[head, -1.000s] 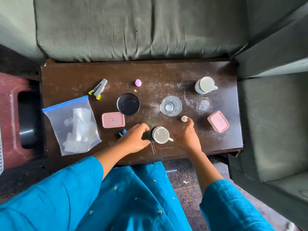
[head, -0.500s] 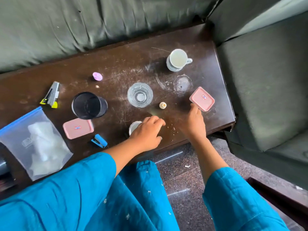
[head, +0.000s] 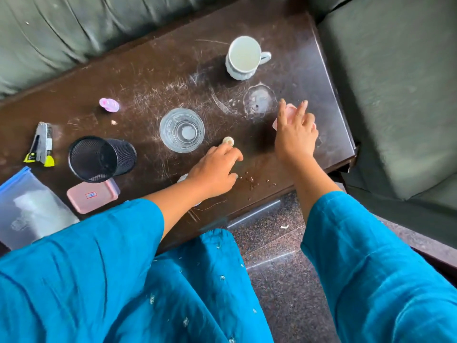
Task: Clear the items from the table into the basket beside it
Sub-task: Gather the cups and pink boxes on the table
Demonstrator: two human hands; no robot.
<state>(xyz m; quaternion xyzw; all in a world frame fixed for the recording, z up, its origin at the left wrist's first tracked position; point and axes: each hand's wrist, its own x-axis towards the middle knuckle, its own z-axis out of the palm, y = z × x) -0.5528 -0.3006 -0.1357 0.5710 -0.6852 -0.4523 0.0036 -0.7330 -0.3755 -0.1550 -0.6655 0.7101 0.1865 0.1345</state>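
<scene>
Just right of the clear drinking glass (head: 182, 130) on the dark scratched wooden table (head: 153, 70), my left hand (head: 214, 171) pinches a small cream round cap (head: 228, 140) — fingertips closed on it. Farther right, my right hand (head: 295, 134) spreads over a pink rectangular plastic box (head: 288, 115) — grip unclear.

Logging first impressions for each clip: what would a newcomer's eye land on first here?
Both hands at the table's near edge: the right hand is closing over a pink box near the right end, and the left hand reaches for a small cream cap beside the clear glass. Bright blue sleeves fill the foreground.
</scene>
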